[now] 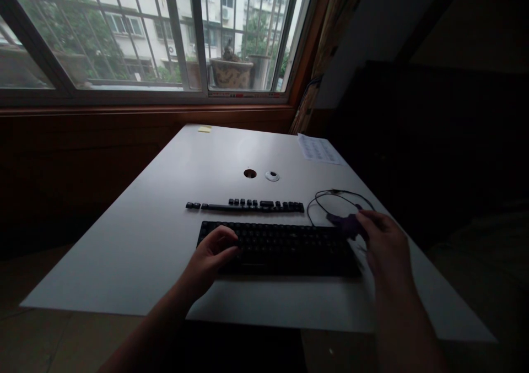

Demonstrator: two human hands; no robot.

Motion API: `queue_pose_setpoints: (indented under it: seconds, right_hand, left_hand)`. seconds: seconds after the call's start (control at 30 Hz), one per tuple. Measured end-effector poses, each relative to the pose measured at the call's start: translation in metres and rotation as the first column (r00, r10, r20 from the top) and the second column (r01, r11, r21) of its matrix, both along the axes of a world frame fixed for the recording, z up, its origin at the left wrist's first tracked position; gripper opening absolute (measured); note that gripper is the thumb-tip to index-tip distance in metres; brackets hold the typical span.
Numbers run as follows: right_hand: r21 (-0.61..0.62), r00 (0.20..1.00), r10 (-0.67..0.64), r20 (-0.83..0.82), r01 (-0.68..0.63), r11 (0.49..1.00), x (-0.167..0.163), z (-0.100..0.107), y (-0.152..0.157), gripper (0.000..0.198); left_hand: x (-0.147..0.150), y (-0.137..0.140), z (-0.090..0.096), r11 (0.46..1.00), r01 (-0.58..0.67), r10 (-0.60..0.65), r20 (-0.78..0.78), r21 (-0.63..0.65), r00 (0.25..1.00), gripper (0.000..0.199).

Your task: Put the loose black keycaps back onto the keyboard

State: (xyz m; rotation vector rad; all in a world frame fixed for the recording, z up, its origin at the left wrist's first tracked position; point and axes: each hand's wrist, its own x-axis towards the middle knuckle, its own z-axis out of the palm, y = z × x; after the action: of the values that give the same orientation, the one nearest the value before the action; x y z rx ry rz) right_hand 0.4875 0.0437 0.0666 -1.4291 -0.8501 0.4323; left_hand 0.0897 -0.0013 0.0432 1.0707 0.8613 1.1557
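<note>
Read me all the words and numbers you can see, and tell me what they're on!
None can be read.
Paper sheet on the table: rows of print, too small and blurred.
Keyboard: any markings are too dark and small.
Loose keys: same.
Window frame: red marks, too small.

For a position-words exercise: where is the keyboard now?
In the head view, the keyboard lies below and slightly right of centre on the table, nearer than the loose keycaps, the left hand at its left end.
</note>
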Motion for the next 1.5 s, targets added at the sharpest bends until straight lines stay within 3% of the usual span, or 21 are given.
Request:
queue_pose_setpoints:
  seconds: [0.1,0.2,0.37,0.53,0.83,1.07,1.33,1.5]
  right_hand:
    - [0.032,0.977,0.087,-0.194,-0.082,0.996,-0.038,0.012,-0.016,0.04]
    - [0.031,0.957,0.158,-0.244,-0.155,0.987,-0.077,0.014,-0.033,0.039]
    - [-0.033,0.971,0.234,-0.047,-0.235,0.971,-0.136,-0.002,-0.064,0.03]
    - [0.002,0.894,0.386,0.227,-0.397,0.918,-0.172,-0.01,-0.088,0.018]
    - [0.11,0.686,0.418,0.596,-0.585,0.804,-0.178,-0.004,-0.088,0.03]
    - [0.125,0.573,0.399,0.716,-0.667,0.734,-0.174,-0.007,-0.081,0.039]
    - [0.128,0.585,0.436,0.684,-0.684,0.718,-0.174,-0.016,-0.076,0.049]
    - [0.079,0.603,0.507,0.616,-0.688,0.722,-0.171,-0.012,-0.072,0.037]
  left_hand:
    - [0.004,0.0,0.001,1.0,0.0,0.0,-0.018,-0.01,1.0,0.02]
    - [0.011,-0.001,0.004,1.0,0.006,-0.007,-0.026,-0.009,1.0,0.02]
    - [0.026,-0.006,0.007,0.999,0.039,-0.039,-0.012,-0.035,0.999,0.022]
    - [0.036,-0.012,0.009,0.996,0.071,-0.069,0.029,-0.053,0.997,0.018]
    - [0.037,-0.018,0.016,0.986,0.109,-0.1,0.08,-0.126,0.992,0.021]
    - [0.033,-0.019,0.014,0.983,0.099,-0.092,0.049,-0.153,0.995,0.025]
    - [0.032,-0.015,0.014,0.974,0.113,-0.103,0.063,-0.196,0.993,0.026]
    - [0.024,-0.01,0.015,0.98,0.093,-0.095,-0.003,-0.175,0.995,0.021]
